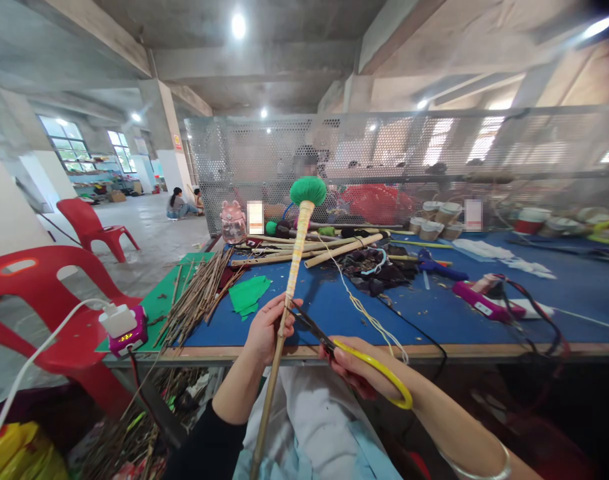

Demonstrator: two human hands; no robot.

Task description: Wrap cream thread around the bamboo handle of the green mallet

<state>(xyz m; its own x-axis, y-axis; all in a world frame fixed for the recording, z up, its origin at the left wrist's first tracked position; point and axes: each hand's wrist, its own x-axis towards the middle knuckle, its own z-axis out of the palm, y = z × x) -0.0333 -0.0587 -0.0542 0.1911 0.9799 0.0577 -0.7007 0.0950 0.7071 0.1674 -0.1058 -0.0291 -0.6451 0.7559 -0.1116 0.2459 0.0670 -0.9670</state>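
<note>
My left hand (268, 328) is wrapped round a long thin bamboo stick (269, 413), which stands tilted over the table's front edge. The stick's upper part is bound with pale yellow wrapping (298, 250) and topped by a round green thread ball (308, 191). My right hand (359, 367) grips scissors with yellow handles (384, 367). Their dark blades point left and reach the stick just beside my left fingers. Whether the blades touch the stick I cannot tell. Pale strings (362, 310) lie on the blue table to the right.
Thin twigs (199, 293) and a green cloth (249, 295) lie on the blue table (309, 337). Bamboo poles (342, 252), dark material (379, 270) and a purple power strip (484, 303) are farther back or right. A mesh screen (264, 153) stands behind. Red chairs (49, 293) are at left.
</note>
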